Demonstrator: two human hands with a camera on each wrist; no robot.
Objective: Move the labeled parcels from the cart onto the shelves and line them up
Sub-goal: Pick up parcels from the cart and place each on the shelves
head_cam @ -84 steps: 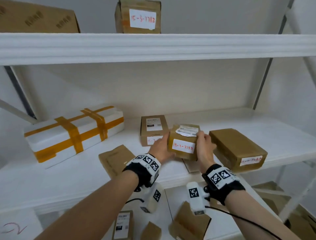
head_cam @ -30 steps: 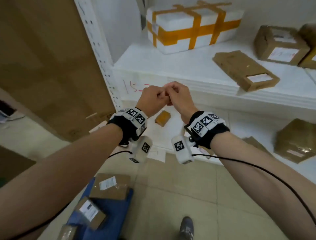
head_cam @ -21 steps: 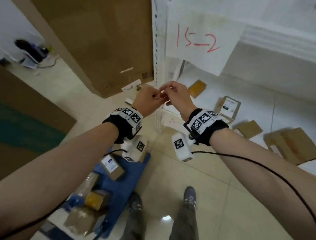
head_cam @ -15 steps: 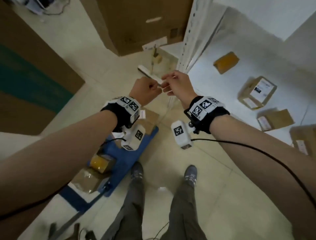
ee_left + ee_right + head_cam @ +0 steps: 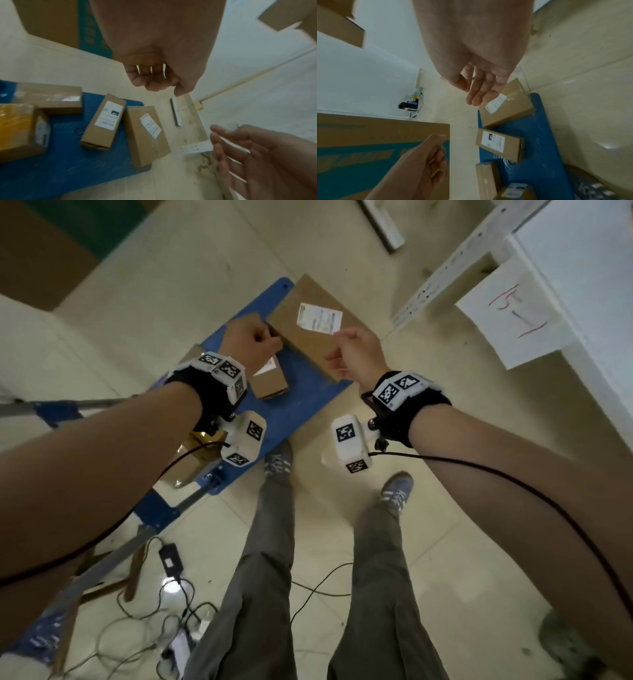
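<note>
The blue cart (image 5: 298, 402) sits on the floor with four brown parcels on it. The big parcel (image 5: 308, 344) with a white label sticks out over the cart's edge on the shelf side. A slim parcel (image 5: 102, 121) lies just beside it. A yellow-taped parcel (image 5: 17, 128) sits further back. Your left hand (image 5: 253, 340) is above the slim parcel, fingers curled on nothing. Your right hand (image 5: 356, 354) is above the big parcel, fingers loose. Bare floor lies between the cart and the shelf post (image 5: 445, 268).

You had soft, even overhead light that threw a small glare onto the glossy floor (image 5: 322, 549), but both wrist views came out dimmer and motion-smeared, your right hand (image 5: 257, 155) blurred and straight lines bowing toward the edges.
</note>
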